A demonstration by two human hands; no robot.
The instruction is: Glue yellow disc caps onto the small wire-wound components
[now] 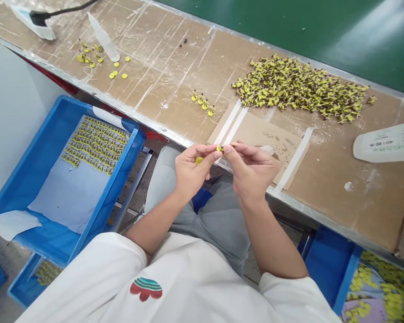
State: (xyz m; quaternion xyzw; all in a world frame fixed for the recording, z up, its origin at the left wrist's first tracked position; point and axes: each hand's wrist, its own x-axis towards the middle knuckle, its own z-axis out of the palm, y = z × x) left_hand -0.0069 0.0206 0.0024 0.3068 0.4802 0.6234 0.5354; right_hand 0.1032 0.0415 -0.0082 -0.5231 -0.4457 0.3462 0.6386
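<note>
My left hand pinches a small round yellow base between thumb and forefinger, at the table's front edge. Another yellow disc is tucked in that hand's curled fingers. Against the pinched base, my right hand closes thumb and fingers on a tiny yellow and dark figurine, mostly covered by the fingertips. Just beyond my hands, several figurines on round bases stand in a short row. A big heap of loose figurines lies farther back to the right.
At the back left are a white squeeze bottle, scattered yellow discs and a brush. A larger bottle lies at right. Beside my left leg, a blue crate holds rows of figurines; another bin sits lower right.
</note>
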